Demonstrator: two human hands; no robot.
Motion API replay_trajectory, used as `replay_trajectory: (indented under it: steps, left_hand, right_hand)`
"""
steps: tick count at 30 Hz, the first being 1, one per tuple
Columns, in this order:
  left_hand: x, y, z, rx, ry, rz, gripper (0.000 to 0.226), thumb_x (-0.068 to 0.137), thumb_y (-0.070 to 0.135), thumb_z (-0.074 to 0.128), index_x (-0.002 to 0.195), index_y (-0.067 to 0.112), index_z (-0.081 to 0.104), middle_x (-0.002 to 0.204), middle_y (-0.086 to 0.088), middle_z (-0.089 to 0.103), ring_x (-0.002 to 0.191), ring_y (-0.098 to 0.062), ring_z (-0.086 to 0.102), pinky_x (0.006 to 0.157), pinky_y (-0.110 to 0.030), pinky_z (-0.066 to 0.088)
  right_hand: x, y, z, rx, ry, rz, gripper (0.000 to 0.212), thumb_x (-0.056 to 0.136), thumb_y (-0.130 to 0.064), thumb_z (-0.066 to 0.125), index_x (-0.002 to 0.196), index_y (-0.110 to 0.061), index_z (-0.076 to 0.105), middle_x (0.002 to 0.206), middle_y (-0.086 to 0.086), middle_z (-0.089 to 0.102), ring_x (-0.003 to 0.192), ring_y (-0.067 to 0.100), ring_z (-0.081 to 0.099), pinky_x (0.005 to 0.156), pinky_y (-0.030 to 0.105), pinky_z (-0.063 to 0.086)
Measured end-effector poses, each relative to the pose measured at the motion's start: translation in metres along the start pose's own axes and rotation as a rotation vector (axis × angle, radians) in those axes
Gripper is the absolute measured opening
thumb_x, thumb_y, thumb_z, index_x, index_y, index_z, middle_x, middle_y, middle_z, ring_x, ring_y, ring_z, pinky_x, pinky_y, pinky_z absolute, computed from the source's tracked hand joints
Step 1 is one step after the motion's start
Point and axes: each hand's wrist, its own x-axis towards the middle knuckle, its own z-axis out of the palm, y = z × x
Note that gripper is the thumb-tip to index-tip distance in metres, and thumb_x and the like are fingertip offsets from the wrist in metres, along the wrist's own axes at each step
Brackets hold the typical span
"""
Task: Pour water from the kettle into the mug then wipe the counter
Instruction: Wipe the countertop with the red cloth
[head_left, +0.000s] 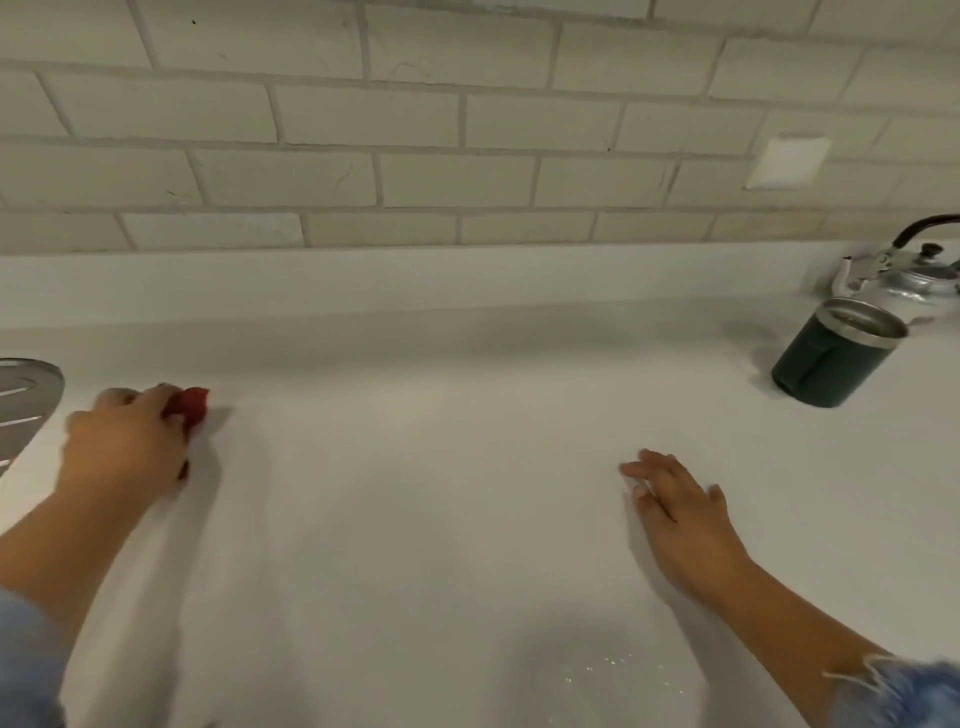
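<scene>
On a white kitchen counter (415, 467), our left hand (122, 447) presses down on a red cloth (191, 405) near the counter's left end, fingers curled over it so that only a red edge shows past the knuckles and a sliver below the palm. The hand is blurred, and we cannot make out the cloth's full shape. Just to its left, at the frame's edge, lies part of a ribbed metal draining surface (26, 400).

Our right hand (680, 514) rests flat on the counter well apart from the left, palm down, fingers spread and pointing toward the wall, holding nothing. Frayed blue denim cuffs show on both forearms at the bottom corners.

At the far right, a dark green mug (831, 358) with a steel rim stands upright on the counter, its mouth uncovered; we cannot tell how full it is. Directly behind it, touching or nearly so, sits a shiny metal kettle (904, 283) with a black arched handle and a lidded top, close to the low white upstand. Behind runs a wall of pale brick-pattern tiles (363, 119) with a white blank plate (787, 162) above the kettle. A scatter of small glinting droplets (613, 667) lies on the counter's near edge, between our forearms.
</scene>
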Motion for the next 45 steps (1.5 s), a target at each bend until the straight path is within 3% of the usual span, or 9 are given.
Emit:
replay_trajectory:
  steps: [4, 8, 15, 17, 22, 26, 29, 34, 45]
  left_hand:
    - [-0.088, 0.138, 0.030, -0.217, -0.182, 0.329, 0.039, 0.094, 0.024, 0.049, 0.133, 0.022, 0.054, 0.131, -0.013, 0.052, 0.116, -0.036, 0.051, 0.101, -0.035, 0.039]
    - [-0.275, 0.246, 0.055, -0.412, -0.517, 0.760, 0.038, 0.095, 0.029, 0.044, 0.132, 0.032, 0.049, 0.133, 0.002, 0.044, 0.118, -0.022, 0.040, 0.099, -0.025, 0.032]
    - [-0.318, 0.242, 0.074, -0.170, -0.384, 1.172, 0.039, 0.093, 0.038, 0.040, 0.130, 0.028, 0.046, 0.143, -0.005, 0.034, 0.116, -0.032, 0.034, 0.095, -0.044, 0.038]
    - [-0.303, 0.227, 0.074, -0.111, -0.362, 1.161, 0.035, 0.094, 0.034, 0.041, 0.128, 0.029, 0.048, 0.142, -0.004, 0.037, 0.112, -0.030, 0.038, 0.090, -0.041, 0.042]
    - [-0.276, 0.209, 0.063, -0.022, -0.291, 0.841, 0.033, 0.091, 0.019, 0.050, 0.123, 0.026, 0.047, 0.132, -0.002, 0.039, 0.106, -0.023, 0.040, 0.086, -0.037, 0.047]
    - [-0.339, 0.251, 0.061, -0.215, -0.266, 1.025, 0.037, 0.086, 0.023, 0.056, 0.123, 0.024, 0.050, 0.130, -0.006, 0.045, 0.106, -0.028, 0.045, 0.084, -0.040, 0.050]
    - [-0.375, 0.269, 0.068, -0.165, -0.248, 1.177, 0.040, 0.083, 0.028, 0.061, 0.122, 0.029, 0.050, 0.130, -0.007, 0.048, 0.101, -0.029, 0.049, 0.077, -0.038, 0.050]
    - [-0.364, 0.248, 0.063, -0.069, -0.261, 1.159, 0.039, 0.077, 0.029, 0.068, 0.115, 0.033, 0.059, 0.122, -0.005, 0.058, 0.091, -0.027, 0.056, 0.066, -0.033, 0.052]
    - [-0.262, 0.107, 0.029, 0.104, -0.037, 0.563, 0.025, 0.089, 0.023, 0.059, 0.112, 0.017, 0.066, 0.120, -0.015, 0.058, 0.093, -0.040, 0.052, 0.071, -0.047, 0.054]
  right_hand:
    - [0.016, -0.013, -0.014, 0.505, 0.116, 0.147, 0.033, 0.099, -0.018, 0.039, 0.130, -0.021, 0.050, 0.143, 0.001, 0.044, 0.126, 0.014, 0.041, 0.109, 0.032, 0.027]
    - [-0.048, 0.042, -0.048, 0.502, 0.283, 0.269, 0.030, 0.098, -0.020, 0.040, 0.126, -0.025, 0.052, 0.139, 0.002, 0.046, 0.122, 0.018, 0.043, 0.096, 0.027, 0.030]
    - [-0.034, 0.056, -0.051, 0.308, 0.252, 0.241, 0.032, 0.095, -0.019, 0.044, 0.126, -0.018, 0.054, 0.137, 0.006, 0.048, 0.125, 0.025, 0.045, 0.101, 0.031, 0.032]
    - [-0.038, 0.065, -0.050, 0.281, 0.243, 0.218, 0.031, 0.094, -0.015, 0.047, 0.124, -0.015, 0.056, 0.134, 0.008, 0.050, 0.122, 0.024, 0.047, 0.097, 0.026, 0.031]
    - [-0.048, 0.075, -0.047, 0.268, 0.255, 0.148, 0.026, 0.093, -0.011, 0.050, 0.117, -0.012, 0.059, 0.130, 0.006, 0.053, 0.119, 0.022, 0.049, 0.095, 0.020, 0.029]
    - [-0.050, 0.075, -0.048, 0.266, 0.258, 0.087, 0.025, 0.092, -0.008, 0.048, 0.113, -0.011, 0.062, 0.126, 0.005, 0.056, 0.119, 0.020, 0.049, 0.096, 0.018, 0.028]
    - [-0.052, 0.076, -0.049, 0.260, 0.251, 0.060, 0.026, 0.092, -0.008, 0.047, 0.113, -0.013, 0.062, 0.124, 0.001, 0.056, 0.117, 0.016, 0.049, 0.098, 0.017, 0.028]
    - [-0.055, 0.081, -0.048, 0.263, 0.236, 0.016, 0.024, 0.091, -0.008, 0.050, 0.109, -0.014, 0.064, 0.119, -0.001, 0.058, 0.114, 0.014, 0.050, 0.097, 0.017, 0.029]
    - [-0.057, 0.086, -0.046, 0.205, 0.238, -0.004, 0.021, 0.090, -0.008, 0.053, 0.107, -0.012, 0.065, 0.119, 0.005, 0.059, 0.113, 0.021, 0.053, 0.096, 0.021, 0.031]
